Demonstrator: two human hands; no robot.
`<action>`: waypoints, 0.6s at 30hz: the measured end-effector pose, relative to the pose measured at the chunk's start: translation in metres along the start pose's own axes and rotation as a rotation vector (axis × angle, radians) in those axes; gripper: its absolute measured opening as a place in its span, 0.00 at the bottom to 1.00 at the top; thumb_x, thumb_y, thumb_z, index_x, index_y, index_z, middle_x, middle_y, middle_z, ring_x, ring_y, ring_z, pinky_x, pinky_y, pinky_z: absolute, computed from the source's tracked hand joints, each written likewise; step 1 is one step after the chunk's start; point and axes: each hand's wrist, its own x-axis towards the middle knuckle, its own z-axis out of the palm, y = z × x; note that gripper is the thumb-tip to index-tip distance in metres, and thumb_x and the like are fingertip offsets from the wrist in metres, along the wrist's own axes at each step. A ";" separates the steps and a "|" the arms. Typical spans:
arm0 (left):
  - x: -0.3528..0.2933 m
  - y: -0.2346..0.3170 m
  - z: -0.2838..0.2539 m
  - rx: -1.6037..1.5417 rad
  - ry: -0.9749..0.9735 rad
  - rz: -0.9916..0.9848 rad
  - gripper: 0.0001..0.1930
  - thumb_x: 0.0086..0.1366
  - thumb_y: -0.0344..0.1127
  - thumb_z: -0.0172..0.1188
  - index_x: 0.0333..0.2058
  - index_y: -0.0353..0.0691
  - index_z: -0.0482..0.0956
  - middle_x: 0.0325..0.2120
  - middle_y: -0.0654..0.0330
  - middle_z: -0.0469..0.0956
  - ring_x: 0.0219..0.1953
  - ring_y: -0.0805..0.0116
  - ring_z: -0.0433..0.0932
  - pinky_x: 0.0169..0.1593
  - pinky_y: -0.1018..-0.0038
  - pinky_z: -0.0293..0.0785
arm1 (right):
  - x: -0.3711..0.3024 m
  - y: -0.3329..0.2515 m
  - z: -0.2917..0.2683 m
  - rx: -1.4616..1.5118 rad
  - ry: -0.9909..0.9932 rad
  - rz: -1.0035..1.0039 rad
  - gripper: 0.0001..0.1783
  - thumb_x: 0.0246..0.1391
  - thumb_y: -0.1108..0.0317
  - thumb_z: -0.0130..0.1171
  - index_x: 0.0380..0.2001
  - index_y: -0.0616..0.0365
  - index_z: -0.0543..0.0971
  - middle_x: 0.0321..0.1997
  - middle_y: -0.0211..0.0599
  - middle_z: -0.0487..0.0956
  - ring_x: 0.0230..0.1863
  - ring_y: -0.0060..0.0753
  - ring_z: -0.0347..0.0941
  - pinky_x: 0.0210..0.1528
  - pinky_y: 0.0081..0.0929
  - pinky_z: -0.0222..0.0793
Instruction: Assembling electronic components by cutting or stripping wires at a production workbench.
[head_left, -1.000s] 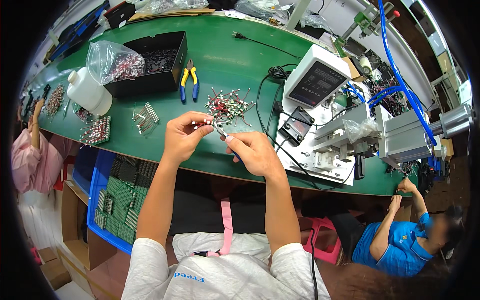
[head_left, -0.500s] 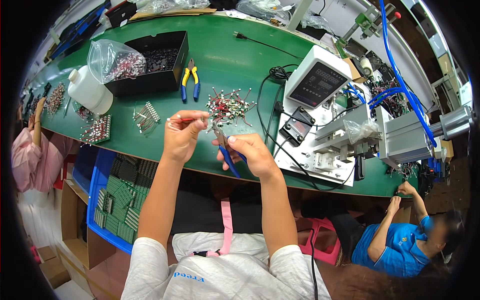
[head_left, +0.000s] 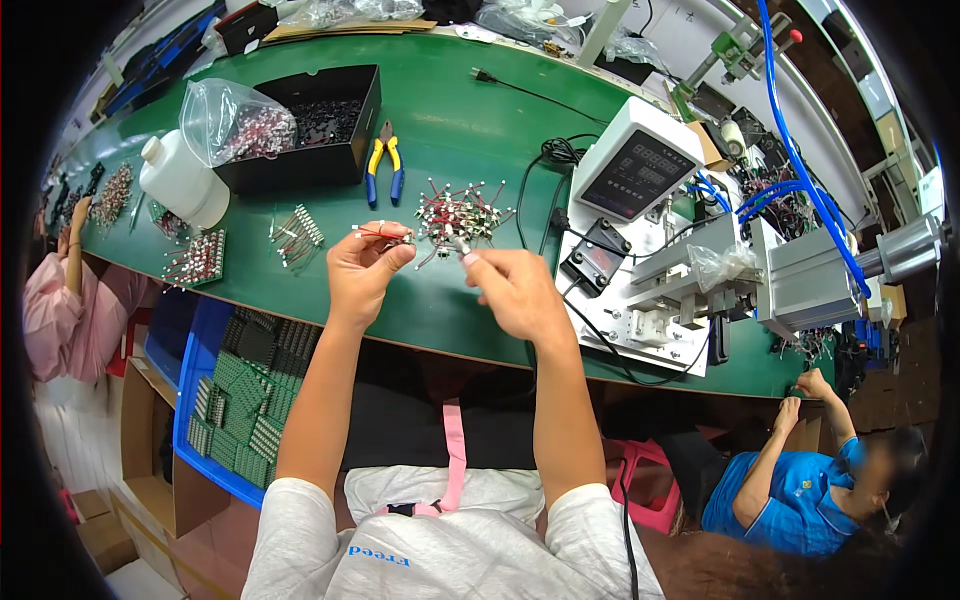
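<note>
My left hand (head_left: pixel 362 278) is closed, pinching a small wire lead (head_left: pixel 380 234) with red wires and a pale end between thumb and fingers. Just right of it, my right hand (head_left: pixel 515 295) is closed with its fingertips at the near edge of a pile of wire leads (head_left: pixel 465 208), red, black and white. A short grey metal tip (head_left: pixel 460 244), seemingly the jaws of the pliers, pokes out past the right thumb. The hand hides most of that tool. Farther off, yellow-and-blue pliers (head_left: pixel 383 165) lie on the green table.
A black box (head_left: pixel 300 165) with dark parts and a bag of leads stands at the back left, beside a white jug (head_left: pixel 185 180). A white machine (head_left: pixel 640 165) with a display stands right. A blue bin (head_left: pixel 190 430) sits below the table edge. Co-workers sit at both sides.
My right hand has moved slightly up and right, away from my left hand, to the pile. The blue pliers handles no longer show below it. My left hand keeps its pinch.
</note>
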 end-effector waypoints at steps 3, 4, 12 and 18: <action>-0.001 0.003 0.002 0.058 -0.049 0.016 0.12 0.53 0.18 0.65 0.37 0.32 0.78 0.38 0.55 0.77 0.35 0.70 0.75 0.43 0.78 0.73 | -0.008 -0.004 0.004 0.040 -0.047 -0.010 0.20 0.54 0.58 0.53 0.28 0.69 0.80 0.21 0.35 0.76 0.22 0.27 0.70 0.26 0.22 0.65; -0.001 0.004 0.003 0.089 -0.072 0.025 0.12 0.53 0.17 0.65 0.37 0.32 0.78 0.37 0.55 0.77 0.35 0.70 0.75 0.43 0.78 0.73 | -0.010 -0.005 0.006 0.060 -0.073 -0.016 0.20 0.54 0.59 0.53 0.27 0.69 0.80 0.21 0.35 0.76 0.22 0.27 0.70 0.26 0.22 0.65; 0.002 0.011 0.001 0.280 -0.178 0.136 0.13 0.50 0.17 0.65 0.35 0.33 0.80 0.36 0.56 0.77 0.34 0.70 0.74 0.40 0.79 0.71 | -0.012 -0.006 0.009 0.095 -0.130 -0.025 0.19 0.54 0.59 0.53 0.26 0.69 0.79 0.19 0.35 0.75 0.21 0.27 0.69 0.26 0.21 0.65; 0.003 0.018 0.003 0.445 -0.226 0.230 0.12 0.48 0.17 0.66 0.33 0.34 0.81 0.35 0.56 0.77 0.33 0.70 0.73 0.39 0.79 0.70 | -0.012 -0.004 0.009 0.058 -0.138 -0.016 0.19 0.54 0.60 0.53 0.25 0.69 0.79 0.18 0.34 0.74 0.20 0.27 0.68 0.26 0.21 0.65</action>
